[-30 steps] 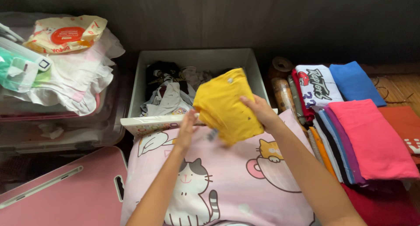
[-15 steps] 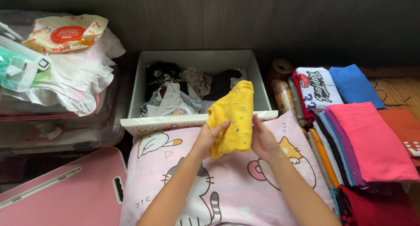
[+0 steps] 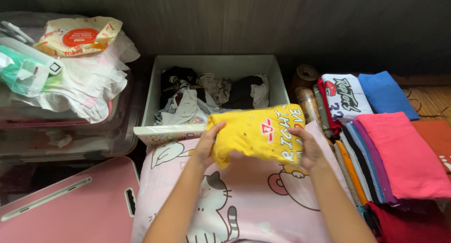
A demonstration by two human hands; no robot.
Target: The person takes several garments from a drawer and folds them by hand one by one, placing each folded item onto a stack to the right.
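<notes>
A folded yellow garment (image 3: 256,135) with red and white print is held flat between both hands, just above a pink cushion (image 3: 244,200) with cartoon cats. My left hand (image 3: 209,146) grips its left end and my right hand (image 3: 305,149) grips its right end. Right behind the garment stands an open white drawer (image 3: 155,88), its front edge under the cloth, with several crumpled dark and white clothes (image 3: 206,95) inside.
Folded clothes lie stacked at the right: a pink one (image 3: 406,153), a blue one (image 3: 385,95), a white printed shirt (image 3: 343,97). At left, clear plastic bins (image 3: 70,139) carry white cloth and a wipes pack (image 3: 77,36). A pink board (image 3: 66,200) lies lower left.
The yellow garment has been turned from upright and narrow to lying wide across, printed side up. Both hands have spread apart to its two ends.
</notes>
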